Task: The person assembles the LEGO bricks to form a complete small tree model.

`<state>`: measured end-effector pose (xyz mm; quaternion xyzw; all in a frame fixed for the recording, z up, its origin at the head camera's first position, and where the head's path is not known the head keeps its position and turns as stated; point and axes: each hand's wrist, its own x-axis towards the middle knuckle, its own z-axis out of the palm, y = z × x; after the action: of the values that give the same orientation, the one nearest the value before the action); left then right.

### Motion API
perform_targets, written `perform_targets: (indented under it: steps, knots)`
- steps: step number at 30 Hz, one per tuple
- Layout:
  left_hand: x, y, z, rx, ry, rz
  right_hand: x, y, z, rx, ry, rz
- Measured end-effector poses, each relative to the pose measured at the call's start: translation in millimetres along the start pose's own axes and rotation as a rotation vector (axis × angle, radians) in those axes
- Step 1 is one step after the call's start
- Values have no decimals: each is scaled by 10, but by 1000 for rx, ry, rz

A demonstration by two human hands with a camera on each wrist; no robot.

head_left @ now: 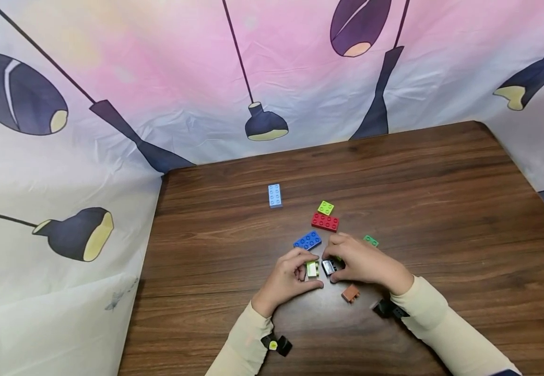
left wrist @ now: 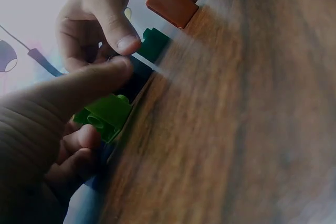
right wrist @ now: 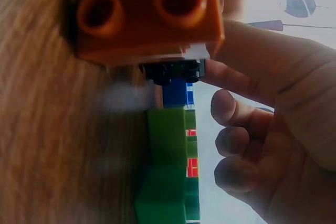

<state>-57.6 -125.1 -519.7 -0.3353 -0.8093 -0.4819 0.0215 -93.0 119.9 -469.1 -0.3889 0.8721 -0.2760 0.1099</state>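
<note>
At the far left of your layout, a light-blue rectangular plastic brick (head_left: 274, 196) lies studs up on the brown wood-grain tabletop (head_left: 206, 261), well apart from the rest, which likely leaves your hands room. Your left hand (head_left: 288, 274) grips a lime-green plastic block (head_left: 312, 269) tipped on its side, studs pointing right; thumb and forefinger curl round it, spread about its width, with the other fingers bent in behind. Just beyond sits a royal-blue rectangular plastic brick (head_left: 307, 240), studs up. Farther off, a red rectangular plastic brick (head_left: 325, 222) and a small lime square plastic brick (head_left: 326, 208) lie side by side, studs up, seemingly parked within easy reach. Next comes a glossy black plastic block (head_left: 328, 267), also on its side, between the thumb and bent fingers of your right hand (head_left: 361, 261); its studs point right, so you seem to hold it with its underside facing the lime-green studs. The two held blocks are near each other, a gap between them, in the midst of the group. An orange-brown plastic block (head_left: 351, 293) lies on its side nearer you, and a small green plastic block (head_left: 370, 240) stands beyond your right hand, neither being held.
</note>
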Motion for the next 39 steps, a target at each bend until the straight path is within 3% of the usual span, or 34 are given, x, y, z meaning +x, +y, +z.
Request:
perform_targets:
  steps: [7,11,16,19,23,29,39]
  knots:
    - [-5,22,-34,20,-82,-50,25,-7,0,48,46,-47]
    - [-11,52,-39,-58,-95,-148,38,-3,-84,136,33,-20]
    - [2,89,55,-362,-54,-307,66,10,-249,217,16,-15]
    - [40,98,152,-576,4,-344,108,13,-357,259,69,-44]
    - [90,121,261,-726,66,-364,157,7,-449,298,162,-67]
    - [92,112,348,-799,138,-337,198,2,-400,332,178,-41]
    - [83,95,325,-728,149,-350,149,32,-295,358,163,-31]
